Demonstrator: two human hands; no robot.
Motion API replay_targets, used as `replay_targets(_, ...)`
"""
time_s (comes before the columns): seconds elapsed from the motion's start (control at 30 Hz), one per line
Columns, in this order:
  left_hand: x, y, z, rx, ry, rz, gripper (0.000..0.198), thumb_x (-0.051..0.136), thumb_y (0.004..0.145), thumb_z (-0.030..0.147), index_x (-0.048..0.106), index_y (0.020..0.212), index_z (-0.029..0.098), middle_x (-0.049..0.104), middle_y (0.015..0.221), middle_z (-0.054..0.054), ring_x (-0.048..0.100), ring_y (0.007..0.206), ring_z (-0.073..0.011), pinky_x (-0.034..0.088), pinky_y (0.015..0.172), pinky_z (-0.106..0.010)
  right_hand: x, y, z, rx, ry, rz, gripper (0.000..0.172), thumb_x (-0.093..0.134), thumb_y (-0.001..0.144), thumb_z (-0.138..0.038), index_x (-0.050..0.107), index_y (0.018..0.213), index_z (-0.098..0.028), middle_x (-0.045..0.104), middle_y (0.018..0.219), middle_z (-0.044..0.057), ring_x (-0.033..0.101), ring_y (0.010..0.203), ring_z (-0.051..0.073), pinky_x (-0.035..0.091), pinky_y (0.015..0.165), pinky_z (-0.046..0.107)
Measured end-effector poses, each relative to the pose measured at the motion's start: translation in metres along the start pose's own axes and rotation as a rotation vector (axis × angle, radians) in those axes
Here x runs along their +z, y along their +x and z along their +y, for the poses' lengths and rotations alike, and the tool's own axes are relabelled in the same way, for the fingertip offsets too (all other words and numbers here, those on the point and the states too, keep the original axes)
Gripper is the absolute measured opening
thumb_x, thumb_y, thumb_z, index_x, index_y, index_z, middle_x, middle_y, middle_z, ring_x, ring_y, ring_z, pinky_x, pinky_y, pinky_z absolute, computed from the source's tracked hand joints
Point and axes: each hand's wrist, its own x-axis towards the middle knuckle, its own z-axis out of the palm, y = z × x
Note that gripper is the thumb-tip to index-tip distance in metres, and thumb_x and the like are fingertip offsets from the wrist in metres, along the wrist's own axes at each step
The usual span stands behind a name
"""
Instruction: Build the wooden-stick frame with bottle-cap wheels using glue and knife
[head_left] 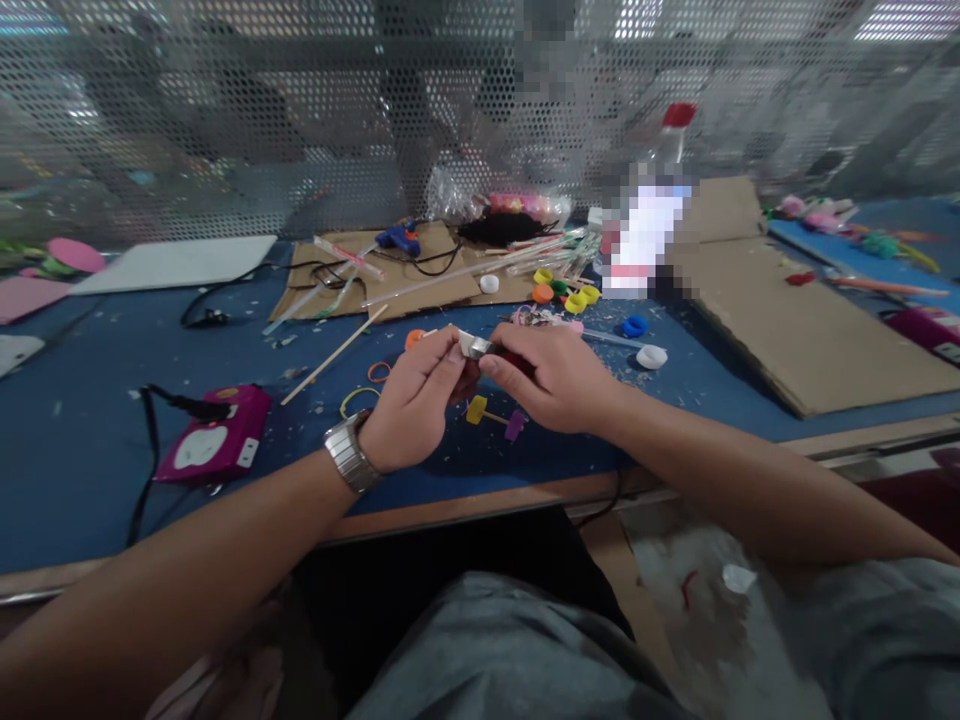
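Both of my hands meet above the blue table. My left hand (420, 400), with a metal watch (351, 452) on its wrist, is closed around a small whitish piece (465, 341). My right hand (559, 375) is wrapped round a hand tool with a dark red handle (517, 365); its metal head (480, 347) touches the whitish piece. The fingers hide most of the tool, so its exact kind does not show. Just below them lies a thin stick with a yellow block (476, 409) and a purple block (515, 425) on its ends.
Bottle caps (576, 302) in several colours and clear straws lie behind my hands. A blue glue gun (399, 237) rests on cardboard (435, 245). To the left stand a magenta power box (217, 440) with a black cord and a wooden stick (334, 355). Cardboard (817, 330) lies right.
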Motion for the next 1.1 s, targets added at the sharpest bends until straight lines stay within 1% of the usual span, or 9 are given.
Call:
replay_targets(0.13,-0.003,0.000,0.000,0.026,0.058,-0.010,0.037,0.056,0.111,0.054,0.056,0.089,0.023,0.052,0.081,-0.001,0.049,0.068,-0.0164,0.049,0.061,-0.030,0.000,0.000,0.001,0.001,-0.008,0.003,0.043,0.047,0.112,-0.056,0.058,0.089,-0.022,0.058,0.072,0.000,0.050,0.067,0.017,0.028,0.065,0.032)
replay_targets(0.2,-0.005,0.000,-0.001,0.036,0.091,-0.016,0.032,0.053,0.111,0.046,0.056,0.088,0.024,0.051,0.081,-0.001,0.048,0.069,-0.0172,0.047,0.062,-0.030,-0.001,-0.001,0.001,-0.005,-0.017,-0.005,0.044,0.045,0.113,-0.056,0.058,0.089,-0.022,0.059,0.073,0.000,0.051,0.067,0.017,0.028,0.065,0.032)
replay_targets(0.3,-0.007,-0.001,-0.001,0.061,0.147,-0.032,0.025,0.052,0.108,0.036,0.055,0.087,0.023,0.051,0.079,0.000,0.047,0.069,-0.0181,0.045,0.063,-0.032,-0.002,-0.001,0.000,-0.011,-0.023,-0.024,0.043,0.044,0.113,-0.054,0.059,0.090,-0.022,0.060,0.074,0.001,0.051,0.068,0.017,0.029,0.066,0.032)
replay_targets(0.47,-0.008,-0.001,0.007,0.141,0.278,0.002,0.022,0.055,0.106,0.036,0.055,0.088,0.023,0.051,0.080,0.001,0.045,0.071,-0.0186,0.042,0.070,-0.035,0.000,-0.001,-0.002,-0.010,-0.035,-0.033,0.038,0.046,0.112,-0.051,0.056,0.089,-0.023,0.060,0.074,0.001,0.049,0.067,0.017,0.028,0.066,0.032)
replay_targets(0.63,-0.007,-0.002,0.011,0.205,0.384,0.003,0.023,0.046,0.112,0.035,0.055,0.094,0.023,0.054,0.083,0.000,0.049,0.074,-0.0188,0.043,0.074,-0.036,0.002,-0.001,-0.004,-0.006,-0.058,-0.035,0.039,0.044,0.112,-0.052,0.052,0.087,-0.023,0.060,0.074,0.001,0.049,0.067,0.017,0.026,0.066,0.033)
replay_targets(0.73,-0.006,-0.002,0.009,0.245,0.452,0.000,0.026,0.043,0.115,0.034,0.053,0.093,0.023,0.055,0.083,-0.001,0.050,0.074,-0.0190,0.043,0.073,-0.036,0.003,-0.001,-0.004,0.008,-0.073,-0.027,0.042,0.043,0.112,-0.055,0.053,0.087,-0.023,0.062,0.074,0.001,0.049,0.067,0.017,0.026,0.067,0.033)
replay_targets(0.9,-0.006,-0.003,0.009,0.304,0.559,0.008,0.027,0.042,0.115,0.030,0.050,0.090,0.024,0.054,0.077,0.000,0.048,0.069,-0.0187,0.036,0.068,-0.036,0.003,-0.002,-0.004,0.018,-0.084,-0.027,0.048,0.038,0.113,-0.061,0.051,0.086,-0.023,0.063,0.075,0.002,0.051,0.067,0.017,0.025,0.066,0.033)
replay_targets(1.1,-0.004,-0.002,0.008,0.329,0.634,0.035,0.026,0.041,0.115,0.026,0.048,0.090,0.024,0.053,0.075,0.002,0.047,0.066,-0.0173,0.034,0.065,-0.035,0.004,-0.002,-0.008,0.053,-0.127,-0.039,0.054,0.029,0.114,-0.066,0.049,0.087,-0.024,0.064,0.077,0.004,0.052,0.067,0.019,0.022,0.065,0.034)
